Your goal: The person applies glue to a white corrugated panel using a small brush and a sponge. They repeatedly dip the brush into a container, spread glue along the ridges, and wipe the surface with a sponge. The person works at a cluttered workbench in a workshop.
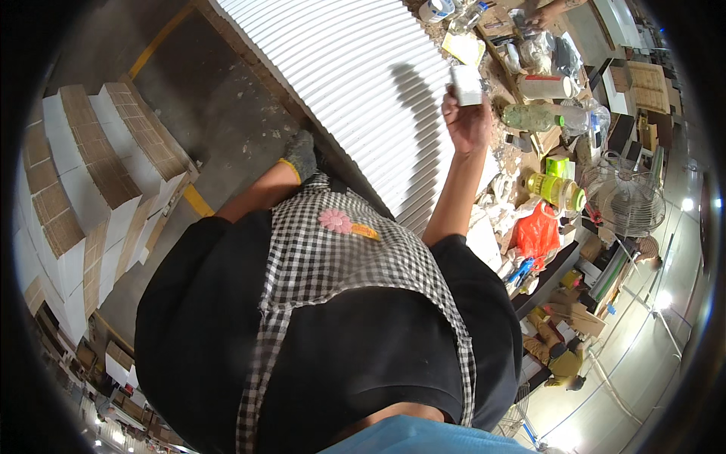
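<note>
My bare right hand [466, 125] is raised over the right edge of a long white ridged surface [340, 53]. Its fingers close round a small white block [466, 85], whose exact kind I cannot make out. The hand and block cast a shadow on the ridges. My left hand [300, 153], in a grey glove with a yellow cuff, is low beside the near left edge of that surface, next to my checked apron. Its fingers are too dark and blurred to read.
A cluttered strip on the right holds a green bottle [533, 116], a yellow-capped jug [556, 191], a red bag [538, 233] and a fan [624, 193]. Another person's hand [541, 17] is at the far right. Stacked white-and-brown boards [98, 159] stand on the left.
</note>
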### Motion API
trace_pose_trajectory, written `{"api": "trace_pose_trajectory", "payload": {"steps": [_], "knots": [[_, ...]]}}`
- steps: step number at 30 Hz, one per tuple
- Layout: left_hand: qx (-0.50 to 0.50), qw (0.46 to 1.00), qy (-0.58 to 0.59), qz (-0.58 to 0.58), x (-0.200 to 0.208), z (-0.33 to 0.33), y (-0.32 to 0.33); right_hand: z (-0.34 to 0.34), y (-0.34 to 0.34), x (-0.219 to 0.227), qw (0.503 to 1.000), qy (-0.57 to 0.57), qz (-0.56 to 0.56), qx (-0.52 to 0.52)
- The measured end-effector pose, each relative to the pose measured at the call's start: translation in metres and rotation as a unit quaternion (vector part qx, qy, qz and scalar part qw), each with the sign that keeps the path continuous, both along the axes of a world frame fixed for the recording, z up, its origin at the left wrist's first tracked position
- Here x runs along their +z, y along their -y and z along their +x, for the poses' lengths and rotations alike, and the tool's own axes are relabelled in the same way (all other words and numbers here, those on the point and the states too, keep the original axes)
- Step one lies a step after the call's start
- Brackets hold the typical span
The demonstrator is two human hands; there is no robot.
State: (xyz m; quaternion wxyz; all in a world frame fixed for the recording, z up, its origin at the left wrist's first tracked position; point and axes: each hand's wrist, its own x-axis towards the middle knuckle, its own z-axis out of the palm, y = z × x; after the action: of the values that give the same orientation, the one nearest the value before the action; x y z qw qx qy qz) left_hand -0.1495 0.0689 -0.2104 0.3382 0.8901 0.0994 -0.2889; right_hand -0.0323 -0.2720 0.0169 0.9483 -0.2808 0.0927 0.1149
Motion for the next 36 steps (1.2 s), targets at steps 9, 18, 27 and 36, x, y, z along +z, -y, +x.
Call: {"api": "trace_pose_trajectory", "payload": {"steps": [9, 18, 27, 36], "knots": [[0.17, 0.978, -0.065, -0.099, 0.022, 0.011, -0.001, -0.022, -0.127, 0.011, 0.765, 0.166, -0.621, 0.027], [0.282, 0.878, 0.171, -0.346, -0.017, 0.033, -0.049, -0.094, -0.243, 0.016, 0.552, 0.432, -0.712, 0.051], [0.442, 0.834, 0.105, -0.313, 0.051, 0.088, -0.1, -0.057, -0.229, 0.026, 0.492, 0.305, -0.814, -0.045], [0.446, 0.811, 0.378, 0.021, 0.041, 0.186, -0.115, -0.032, -0.239, 0.034, 0.474, 0.273, -0.833, -0.085]]}}
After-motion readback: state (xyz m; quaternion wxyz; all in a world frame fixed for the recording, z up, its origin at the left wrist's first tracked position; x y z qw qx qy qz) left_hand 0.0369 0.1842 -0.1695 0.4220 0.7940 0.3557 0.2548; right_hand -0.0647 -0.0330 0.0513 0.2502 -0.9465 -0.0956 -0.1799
